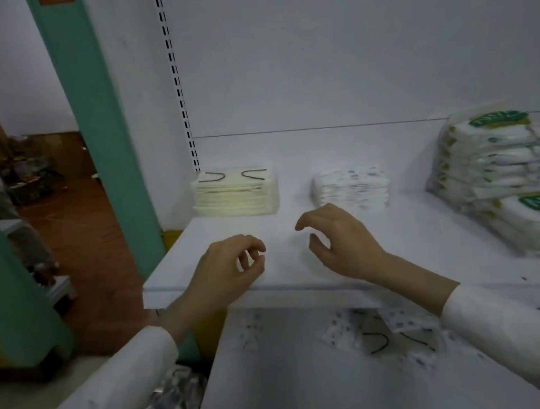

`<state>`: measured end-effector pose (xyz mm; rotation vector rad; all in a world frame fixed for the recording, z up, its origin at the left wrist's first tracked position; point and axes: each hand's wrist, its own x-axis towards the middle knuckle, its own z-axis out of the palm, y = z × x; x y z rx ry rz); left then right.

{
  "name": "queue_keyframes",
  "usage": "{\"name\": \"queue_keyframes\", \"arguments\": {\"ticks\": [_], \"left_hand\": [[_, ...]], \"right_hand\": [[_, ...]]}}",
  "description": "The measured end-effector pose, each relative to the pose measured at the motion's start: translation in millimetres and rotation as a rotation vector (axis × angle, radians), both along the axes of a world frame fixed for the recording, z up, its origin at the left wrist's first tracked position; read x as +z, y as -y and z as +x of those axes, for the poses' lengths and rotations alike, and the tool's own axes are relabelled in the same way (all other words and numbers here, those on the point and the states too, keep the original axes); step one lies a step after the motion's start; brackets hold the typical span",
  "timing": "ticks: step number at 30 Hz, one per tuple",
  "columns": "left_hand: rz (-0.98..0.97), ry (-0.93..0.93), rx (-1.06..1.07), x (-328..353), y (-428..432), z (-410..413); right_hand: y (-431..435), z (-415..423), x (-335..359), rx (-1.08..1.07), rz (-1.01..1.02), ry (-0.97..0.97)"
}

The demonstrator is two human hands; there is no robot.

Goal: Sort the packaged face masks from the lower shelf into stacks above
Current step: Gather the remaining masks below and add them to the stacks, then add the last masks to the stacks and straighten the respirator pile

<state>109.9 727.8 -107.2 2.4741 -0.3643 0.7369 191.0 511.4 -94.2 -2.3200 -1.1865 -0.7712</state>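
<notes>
The left hand floats just over the near edge of the top shelf. Its fingers are bent in loosely and it holds nothing. The right hand floats beside it, a bit farther in. Its fingers are bent and a little apart, and it holds nothing too.

Past the hands, at the far side of the top shelf, sit the piles. On the left is a neat cream pile with black ear loops on top. In the middle, just past the right hand, is a low spotty pile. On the right are tall piles of packs with green labels, and they lean a bit.

The masks to sort lie loose on the bottom shelf, over to the right, just below the right sleeve. Some are spotty and some show black loops.

What could go wrong? I think the loose packs look slippery and mixed up. One grab could take two kinds at once, and then one lands on the wrong pile. That sleeve could also bump the leaning green piles and tip them over.
</notes>
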Motion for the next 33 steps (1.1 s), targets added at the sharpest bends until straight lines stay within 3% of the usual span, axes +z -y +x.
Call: {"name": "queue_keyframes", "arguments": {"ticks": [4, 7, 14, 18, 25, 30, 33], "left_hand": [[0.039, -0.123, -0.105, -49, 9, -38], [-0.017, -0.264, -0.068, -89, 1, -48], [-0.161, -0.493, 0.217, -183, -53, -42], [-0.239, -0.535, 0.382, -245, -90, -34], [-0.312, -0.632, 0.503, -321, -103, -3], [-0.249, -0.628, 0.482, -350, -110, 32], [-0.270, -0.624, 0.476, -360, -115, 45]], "right_hand": [[13, -52, -38, 0.233, -0.102, 0.107], [10, -70, -73, 0.372, -0.219, 0.149], [-4, -57, -188, 0.414, -0.356, -0.123], [-22, -29, -257, 0.241, -0.332, -0.367], [-89, 47, -371, -0.322, -0.242, -0.908], [-162, 94, -402, -0.696, -0.138, -1.033], [-210, 110, -411, -0.816, -0.222, -1.001]]}}
